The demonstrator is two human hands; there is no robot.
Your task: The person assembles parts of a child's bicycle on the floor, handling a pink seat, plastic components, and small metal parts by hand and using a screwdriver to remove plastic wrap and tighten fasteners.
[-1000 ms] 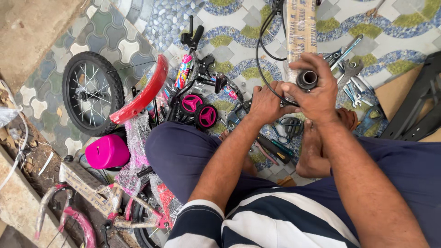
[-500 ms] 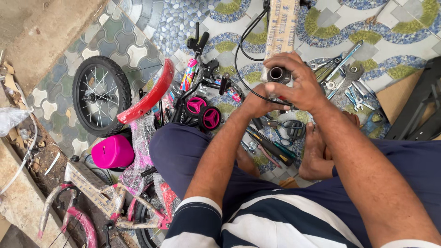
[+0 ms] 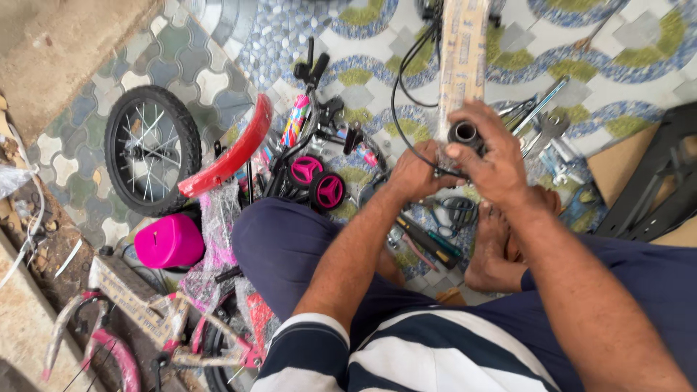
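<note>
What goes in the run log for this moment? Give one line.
left hand: steadies tube | right hand: grips wrapped tube at open end | nearby: black cable, small wheel, pink box

Patterned tile floor, 1 spoked wheel at 9 o'clock, red fender beside it, 2 pink training wheels (centre), wrenches at 2 o'clock.

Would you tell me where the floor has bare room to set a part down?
Bare tiles lie beyond the black wheel and red fender, and more beyond the wrapped tube. It is crowded by the pink training wheels and the tools near both hands.
</note>
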